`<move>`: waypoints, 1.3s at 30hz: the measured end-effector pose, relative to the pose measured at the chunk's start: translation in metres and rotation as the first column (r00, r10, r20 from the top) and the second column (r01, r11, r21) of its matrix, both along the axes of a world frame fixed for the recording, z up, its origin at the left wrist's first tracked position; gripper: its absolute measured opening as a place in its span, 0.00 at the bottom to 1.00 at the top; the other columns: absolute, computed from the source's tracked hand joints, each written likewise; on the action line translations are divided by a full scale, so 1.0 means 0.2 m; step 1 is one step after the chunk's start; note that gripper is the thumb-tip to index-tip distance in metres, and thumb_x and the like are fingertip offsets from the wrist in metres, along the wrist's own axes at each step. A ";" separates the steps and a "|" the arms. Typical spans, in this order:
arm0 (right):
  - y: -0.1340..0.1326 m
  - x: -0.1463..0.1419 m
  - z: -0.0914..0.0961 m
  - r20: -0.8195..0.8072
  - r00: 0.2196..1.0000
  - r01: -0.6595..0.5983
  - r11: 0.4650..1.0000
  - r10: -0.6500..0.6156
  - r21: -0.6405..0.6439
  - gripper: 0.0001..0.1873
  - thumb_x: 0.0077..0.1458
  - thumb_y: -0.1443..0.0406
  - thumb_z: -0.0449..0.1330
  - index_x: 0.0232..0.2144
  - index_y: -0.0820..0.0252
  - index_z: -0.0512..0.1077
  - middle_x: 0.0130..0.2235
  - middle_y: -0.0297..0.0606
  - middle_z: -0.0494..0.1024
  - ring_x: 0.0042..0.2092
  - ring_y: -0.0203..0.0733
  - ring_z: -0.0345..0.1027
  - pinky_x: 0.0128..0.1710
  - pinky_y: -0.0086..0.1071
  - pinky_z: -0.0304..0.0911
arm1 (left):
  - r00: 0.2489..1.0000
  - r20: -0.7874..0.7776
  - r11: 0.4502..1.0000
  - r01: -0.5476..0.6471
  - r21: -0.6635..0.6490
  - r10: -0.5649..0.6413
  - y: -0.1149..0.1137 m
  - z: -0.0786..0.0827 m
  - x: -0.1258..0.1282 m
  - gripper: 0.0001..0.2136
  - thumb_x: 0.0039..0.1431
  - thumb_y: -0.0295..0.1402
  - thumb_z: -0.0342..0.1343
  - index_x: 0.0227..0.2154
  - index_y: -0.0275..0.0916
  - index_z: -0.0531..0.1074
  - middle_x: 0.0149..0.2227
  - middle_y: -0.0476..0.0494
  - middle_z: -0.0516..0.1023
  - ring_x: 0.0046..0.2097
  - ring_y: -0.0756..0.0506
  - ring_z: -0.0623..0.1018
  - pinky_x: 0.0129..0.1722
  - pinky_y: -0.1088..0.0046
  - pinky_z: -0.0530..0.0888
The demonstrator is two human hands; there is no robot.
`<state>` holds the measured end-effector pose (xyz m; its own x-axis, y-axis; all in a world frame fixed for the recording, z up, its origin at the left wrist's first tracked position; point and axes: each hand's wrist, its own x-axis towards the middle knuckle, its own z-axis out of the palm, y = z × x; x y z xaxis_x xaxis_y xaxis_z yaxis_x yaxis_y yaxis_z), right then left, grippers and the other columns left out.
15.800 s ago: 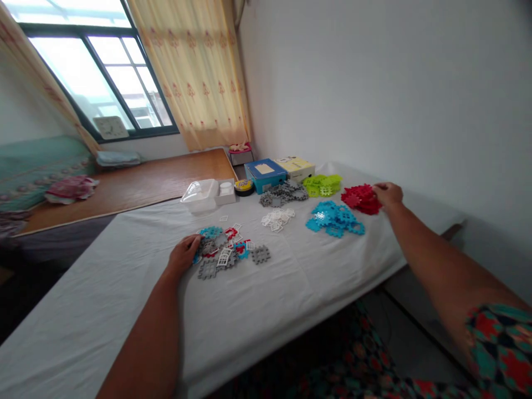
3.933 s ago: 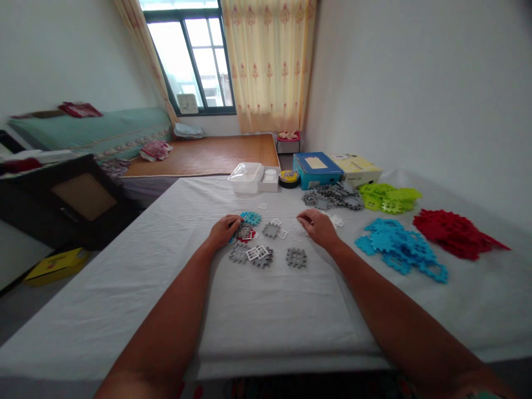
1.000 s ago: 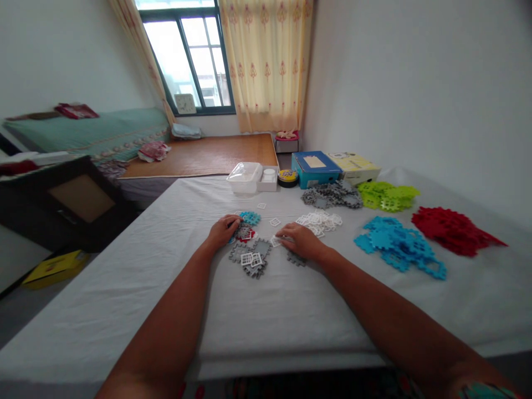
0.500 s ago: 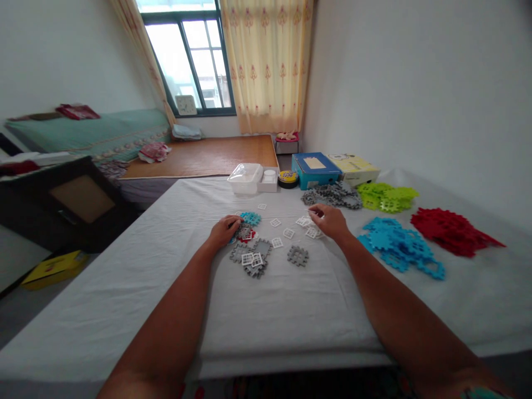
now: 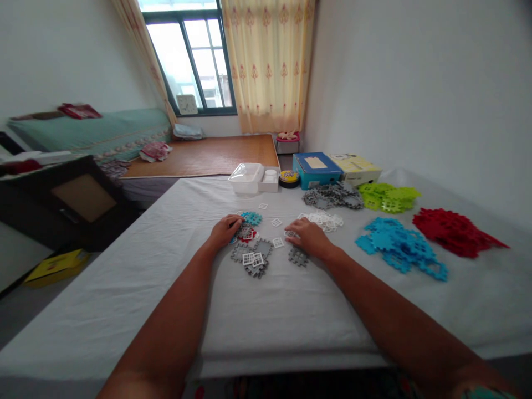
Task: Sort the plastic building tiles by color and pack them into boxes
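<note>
My left hand [image 5: 225, 229] is at the left edge of a small mixed pile. Its fingers are curled against a blue interlocking tile [image 5: 251, 218] and dark grey and red pieces [image 5: 248, 233]; what they grip is hidden. My right hand [image 5: 308, 235] reaches over a small white window-shaped piece [image 5: 291, 234], with thumb and fingers around it. Under its wrist side lies a grey notched tile [image 5: 298, 256], partly covered. Nearer me, grey tiles [image 5: 263, 247] carry white window pieces [image 5: 248, 259]. Loose white pieces [image 5: 277, 243] lie between the hands.
Beyond my right hand is a heap of white pieces [image 5: 326, 220]. Piles of grey [image 5: 332, 195], green [image 5: 388, 197], blue [image 5: 390, 244] and red tiles [image 5: 453, 233] lie to the right. A clear plastic box [image 5: 245, 178], a round tin [image 5: 288, 178] and a blue box [image 5: 318, 170] stand at the back.
My right hand has moved left and nearer, from the white heap to a single white window piece beside the grey tile. My left hand has stayed at the mixed pile.
</note>
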<state>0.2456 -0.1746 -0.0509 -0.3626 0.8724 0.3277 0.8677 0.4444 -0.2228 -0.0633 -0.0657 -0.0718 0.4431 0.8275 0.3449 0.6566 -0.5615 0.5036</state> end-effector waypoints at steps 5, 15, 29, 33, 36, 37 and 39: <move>0.01 0.00 -0.02 0.113 0.994 0.014 0.999 -0.010 -0.037 0.12 0.58 0.62 0.60 0.43 0.56 0.77 0.43 0.44 0.78 0.46 0.48 0.66 0.47 0.38 0.60 | 1.000 0.002 1.000 0.002 0.001 -0.002 0.00 0.00 0.00 0.19 0.62 0.44 0.43 0.40 0.41 0.77 0.47 0.42 0.79 0.50 0.42 0.76 0.55 0.64 0.70; 0.00 0.01 0.04 0.102 0.986 0.132 0.991 -0.133 0.014 0.16 0.59 0.68 0.53 0.47 0.58 0.75 0.45 0.44 0.79 0.46 0.46 0.70 0.45 0.36 0.59 | 1.000 -0.017 1.000 0.011 0.008 -0.010 0.00 0.01 0.00 0.20 0.63 0.44 0.42 0.41 0.40 0.77 0.47 0.41 0.79 0.50 0.42 0.75 0.54 0.64 0.69; 0.03 -0.02 0.02 0.038 0.998 0.047 0.994 -0.051 0.098 0.23 0.66 0.61 0.45 0.60 0.60 0.63 0.56 0.43 0.72 0.61 0.44 0.55 0.56 0.40 0.54 | 1.000 -0.004 1.000 0.010 0.005 -0.010 -0.01 0.02 0.00 0.19 0.62 0.44 0.43 0.40 0.40 0.77 0.46 0.42 0.79 0.50 0.43 0.76 0.55 0.64 0.70; 0.04 -0.11 0.00 0.126 0.991 -0.044 0.999 0.044 0.001 0.24 0.65 0.64 0.46 0.61 0.59 0.61 0.57 0.42 0.71 0.62 0.44 0.54 0.58 0.40 0.52 | 1.000 0.007 1.000 0.006 0.007 -0.006 -0.02 0.02 0.01 0.19 0.62 0.43 0.44 0.40 0.40 0.77 0.46 0.42 0.79 0.50 0.43 0.76 0.55 0.65 0.69; 0.04 -0.10 0.02 0.197 0.980 -0.023 0.999 0.027 -0.023 0.20 0.62 0.63 0.52 0.56 0.58 0.68 0.51 0.45 0.75 0.56 0.48 0.60 0.55 0.42 0.55 | 1.000 0.011 1.000 0.006 0.004 -0.006 -0.01 0.02 0.00 0.19 0.62 0.43 0.44 0.40 0.40 0.77 0.46 0.42 0.79 0.50 0.43 0.75 0.55 0.64 0.70; 0.03 -0.09 0.02 0.215 0.976 -0.012 0.999 0.018 -0.032 0.19 0.61 0.62 0.55 0.54 0.58 0.70 0.49 0.45 0.76 0.54 0.49 0.62 0.53 0.41 0.57 | 1.000 0.012 1.000 0.007 0.002 -0.007 -0.01 0.01 0.00 0.19 0.62 0.43 0.44 0.40 0.40 0.77 0.46 0.42 0.79 0.50 0.43 0.75 0.54 0.64 0.70; 0.03 -0.06 0.03 0.234 0.972 -0.002 0.998 0.016 -0.059 0.18 0.58 0.61 0.58 0.51 0.57 0.72 0.45 0.46 0.76 0.50 0.49 0.65 0.49 0.39 0.60 | 1.000 0.013 1.000 0.005 0.002 -0.005 -0.01 0.01 0.00 0.19 0.62 0.43 0.44 0.40 0.40 0.77 0.46 0.42 0.79 0.50 0.43 0.75 0.54 0.64 0.70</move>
<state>0.2328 -0.1693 -0.0455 -0.4308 0.8840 0.1816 0.8950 0.4443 -0.0395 -0.0625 -0.0677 -0.0695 0.4428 0.8242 0.3529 0.6467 -0.5662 0.5110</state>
